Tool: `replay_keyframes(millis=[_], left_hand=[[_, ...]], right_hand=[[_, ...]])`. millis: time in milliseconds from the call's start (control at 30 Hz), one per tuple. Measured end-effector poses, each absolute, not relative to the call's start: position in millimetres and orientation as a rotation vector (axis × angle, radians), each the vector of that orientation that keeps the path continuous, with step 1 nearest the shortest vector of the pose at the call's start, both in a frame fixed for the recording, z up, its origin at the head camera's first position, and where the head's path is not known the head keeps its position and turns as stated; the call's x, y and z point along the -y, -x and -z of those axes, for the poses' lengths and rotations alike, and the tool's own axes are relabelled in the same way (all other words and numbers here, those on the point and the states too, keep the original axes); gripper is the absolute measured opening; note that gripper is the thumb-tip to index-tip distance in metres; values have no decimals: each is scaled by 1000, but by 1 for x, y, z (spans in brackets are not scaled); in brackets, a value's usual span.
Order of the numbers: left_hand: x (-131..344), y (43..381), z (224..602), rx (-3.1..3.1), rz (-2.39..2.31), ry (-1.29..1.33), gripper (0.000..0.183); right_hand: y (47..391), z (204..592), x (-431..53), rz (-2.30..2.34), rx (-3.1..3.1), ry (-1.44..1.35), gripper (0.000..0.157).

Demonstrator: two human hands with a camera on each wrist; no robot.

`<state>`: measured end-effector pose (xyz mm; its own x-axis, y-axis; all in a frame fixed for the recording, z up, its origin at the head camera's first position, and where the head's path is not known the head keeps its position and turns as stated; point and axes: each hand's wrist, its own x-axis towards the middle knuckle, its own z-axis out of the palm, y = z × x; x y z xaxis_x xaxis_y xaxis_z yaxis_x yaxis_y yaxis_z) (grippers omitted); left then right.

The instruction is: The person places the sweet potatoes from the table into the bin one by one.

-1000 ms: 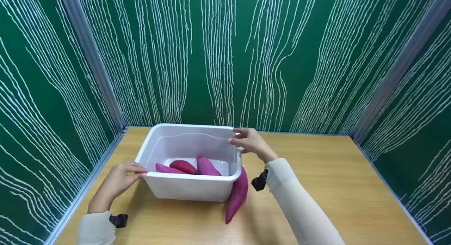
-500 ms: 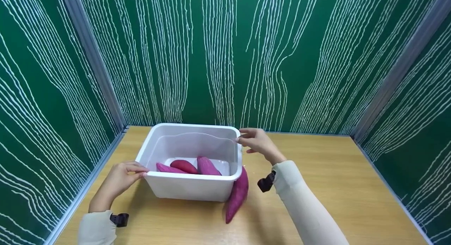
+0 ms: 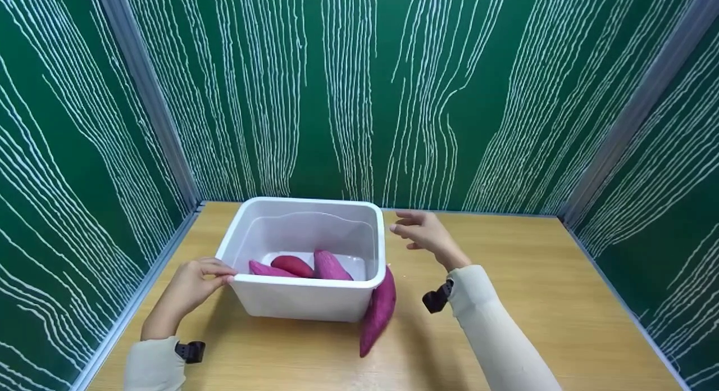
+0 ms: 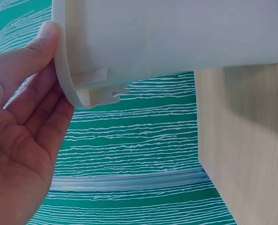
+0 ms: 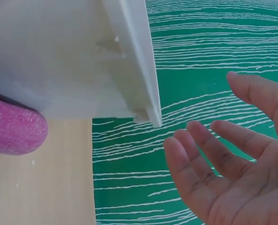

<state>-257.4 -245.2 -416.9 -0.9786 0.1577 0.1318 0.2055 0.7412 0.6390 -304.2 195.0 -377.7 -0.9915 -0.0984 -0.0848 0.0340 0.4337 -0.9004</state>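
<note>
A white plastic tub (image 3: 303, 299) stands on the table with its near left corner by my left hand (image 3: 188, 290). That hand holds the rim: in the left wrist view the thumb (image 4: 46, 35) lies on the rim (image 4: 62, 56), with fingers under its outer edge. Inside the tub lie a red sweet potato (image 3: 292, 266) and two pinkish-purple sweet potatoes (image 3: 331, 266). Another purple sweet potato (image 3: 379, 312) lies on the table against the tub's right side. My right hand (image 3: 428, 235) hovers right of the tub, fingers spread and nothing in them, apart from the rim.
The wooden table (image 3: 505, 301) extends to the right of the tub. Green panels (image 3: 449, 99) with white wavy lines wall in the back and both sides, joined by grey metal posts (image 3: 149, 93). The tub stands near the table's left side.
My right hand has let go of the tub's right rim and moved off to the right. The left hand, tub and sweet potatoes look the same.
</note>
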Motion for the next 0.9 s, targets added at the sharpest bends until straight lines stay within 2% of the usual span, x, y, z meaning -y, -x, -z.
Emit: replay_keyframes(millis=[900], left_hand=[[245,258,416,2855,1083,316,15]], right_hand=[[284,452,-218,1779,-2422,-192,57]])
